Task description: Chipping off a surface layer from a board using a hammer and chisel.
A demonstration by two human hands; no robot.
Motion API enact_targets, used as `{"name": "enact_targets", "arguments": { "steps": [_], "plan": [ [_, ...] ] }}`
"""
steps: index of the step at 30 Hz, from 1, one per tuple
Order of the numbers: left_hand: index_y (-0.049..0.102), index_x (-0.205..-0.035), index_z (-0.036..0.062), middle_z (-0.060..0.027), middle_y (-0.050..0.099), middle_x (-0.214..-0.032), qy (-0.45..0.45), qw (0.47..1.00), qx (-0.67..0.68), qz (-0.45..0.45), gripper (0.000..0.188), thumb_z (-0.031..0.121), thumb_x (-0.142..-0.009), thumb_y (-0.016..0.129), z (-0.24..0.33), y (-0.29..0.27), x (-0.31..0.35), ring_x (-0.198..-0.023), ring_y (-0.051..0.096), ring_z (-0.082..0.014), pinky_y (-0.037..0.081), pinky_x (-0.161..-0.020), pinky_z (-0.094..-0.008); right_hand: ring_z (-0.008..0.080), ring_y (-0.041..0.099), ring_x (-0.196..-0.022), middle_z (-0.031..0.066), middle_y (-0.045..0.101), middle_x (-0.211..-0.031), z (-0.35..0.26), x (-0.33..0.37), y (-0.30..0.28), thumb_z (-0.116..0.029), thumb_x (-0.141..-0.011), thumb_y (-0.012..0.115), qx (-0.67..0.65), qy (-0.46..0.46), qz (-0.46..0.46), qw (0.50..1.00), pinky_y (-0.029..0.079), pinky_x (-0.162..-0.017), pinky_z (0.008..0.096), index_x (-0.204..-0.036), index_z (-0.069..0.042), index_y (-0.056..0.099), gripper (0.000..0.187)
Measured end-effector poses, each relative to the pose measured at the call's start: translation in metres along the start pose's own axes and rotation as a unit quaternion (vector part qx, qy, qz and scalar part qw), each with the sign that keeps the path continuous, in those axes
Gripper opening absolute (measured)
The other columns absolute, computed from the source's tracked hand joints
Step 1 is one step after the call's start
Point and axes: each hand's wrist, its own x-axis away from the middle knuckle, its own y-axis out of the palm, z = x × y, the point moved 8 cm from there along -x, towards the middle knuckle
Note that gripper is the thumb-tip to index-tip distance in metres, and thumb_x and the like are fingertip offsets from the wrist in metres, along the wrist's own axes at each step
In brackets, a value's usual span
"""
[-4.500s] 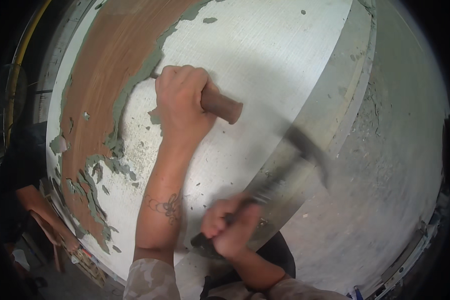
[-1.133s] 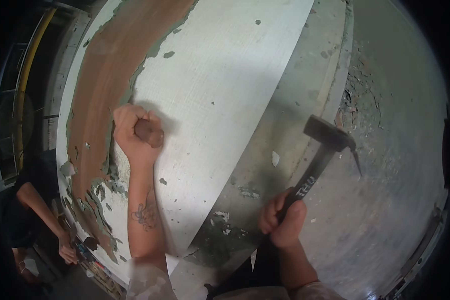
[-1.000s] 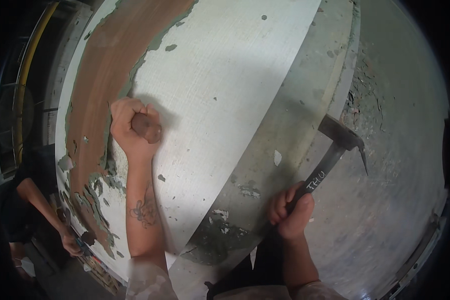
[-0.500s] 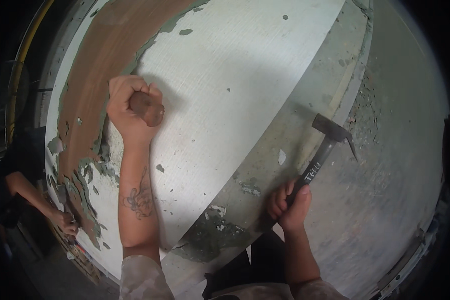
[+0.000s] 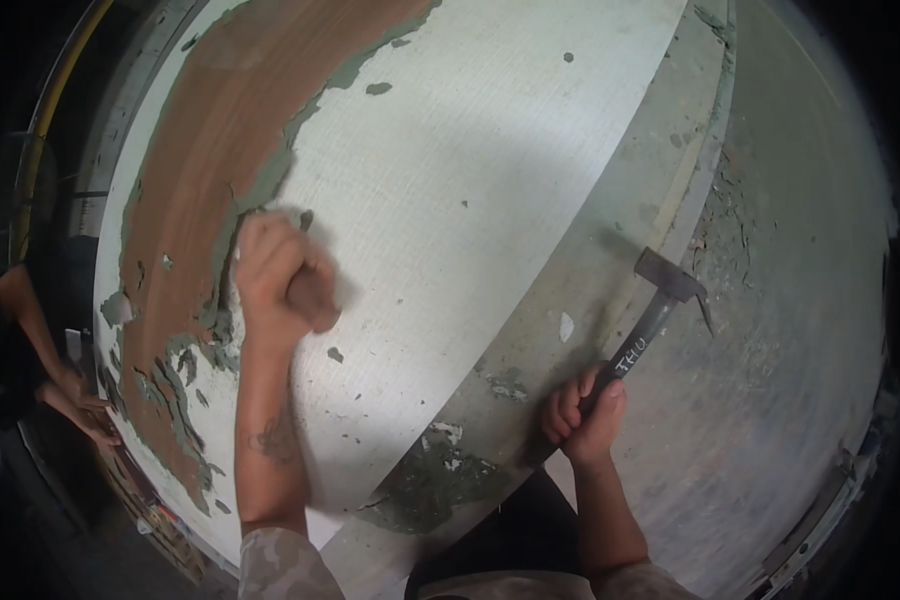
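Note:
My left hand (image 5: 273, 268), somewhat blurred, is closed round the rounded brown handle (image 5: 313, 297) of a tool beside the ragged edge of a green-grey coating. The tool's working end is hidden under the fist. Brown surface (image 5: 195, 170) shows where the coating ends, and the large curved panel (image 5: 450, 140) is white next to it. My right hand (image 5: 588, 418) grips a dark claw hammer (image 5: 658, 312) low on its handle. The hammer's head points away from me, above the seam between the panel and a grey surface, and seems to touch nothing.
Another person's hands (image 5: 88, 408) are at the panel's left edge. Green-grey flakes (image 5: 430, 490) lie scattered over the greenish strip and the panel. A cracked seam (image 5: 715, 150) runs along the right, beside a grey surface (image 5: 810, 290). A yellow bar (image 5: 32, 165) stands far left.
My left hand has come down toward me and slightly right with its tool. The hammer has barely shifted. At the left, the other person's hands have moved outward and both now show.

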Motion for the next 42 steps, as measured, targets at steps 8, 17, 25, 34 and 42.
{"name": "enact_targets", "arguments": {
  "steps": [8, 17, 25, 34, 42],
  "plan": [
    [0.055, -0.070, 0.0018, -0.0117, 0.060, -0.080, 0.045, 0.996, -0.027, -0.066, 0.023, -0.010, -0.069, 0.075, -0.008, -0.025, 0.031, -0.089, 0.062, -0.0349, 0.051, -0.098, -0.0562, 0.0121, 0.031, -0.038, 0.0007, 0.033, -0.055, 0.002, -0.002, -0.001, -0.063, -0.105, 0.045, -0.009, -0.001, 0.005, 1.000, 0.029, -0.032, 0.0297, -0.096, -0.012, 0.043, 0.052],
    [0.061, -0.072, 0.0087, -0.0053, 0.055, -0.072, -0.019, 0.998, -0.051, -0.022, 0.027, 0.006, -0.070, 0.087, 0.040, 0.029, 0.000, -0.077, 0.057, -0.0296, 0.050, -0.083, -0.0454, 0.0129, 0.032, -0.038, 0.0009, 0.034, -0.055, 0.004, 0.004, -0.004, -0.064, -0.103, 0.048, -0.023, -0.014, -0.018, 0.999, 0.031, -0.033, 0.0305, -0.096, -0.013, 0.043, 0.051],
    [0.057, -0.076, 0.0051, -0.0100, 0.059, -0.080, 0.044, 0.998, 0.048, -0.026, 0.030, -0.003, -0.067, 0.084, 0.103, 0.077, -0.044, -0.086, 0.059, -0.0355, 0.051, -0.081, -0.0446, 0.0136, 0.032, -0.040, 0.0007, 0.033, -0.055, 0.009, 0.001, -0.007, -0.063, -0.103, 0.050, -0.071, 0.016, 0.007, 0.997, 0.032, -0.034, 0.0306, -0.095, -0.012, 0.043, 0.052],
    [0.051, -0.074, 0.0034, -0.0116, 0.055, -0.073, -0.004, 0.995, -0.001, 0.098, 0.030, -0.009, -0.073, 0.078, 0.060, 0.065, -0.077, -0.073, 0.054, -0.0336, 0.047, -0.070, -0.0373, 0.0145, 0.033, -0.040, 0.0028, 0.035, -0.057, 0.002, 0.002, -0.006, -0.061, -0.104, 0.050, -0.103, 0.076, -0.020, 0.992, 0.033, -0.035, 0.0325, -0.097, -0.012, 0.045, 0.050],
    [0.049, -0.069, 0.0043, -0.0114, 0.052, -0.067, -0.006, 0.994, 0.059, 0.092, 0.027, -0.009, -0.071, 0.073, 0.064, 0.052, -0.087, -0.066, 0.050, -0.0324, 0.043, -0.065, -0.0364, 0.0133, 0.035, -0.040, 0.0041, 0.039, -0.057, -0.052, 0.000, 0.030, -0.058, -0.105, 0.050, 0.024, 0.033, -0.078, 0.996, 0.034, -0.037, 0.0300, -0.100, -0.008, 0.045, 0.050]
  ]
}}
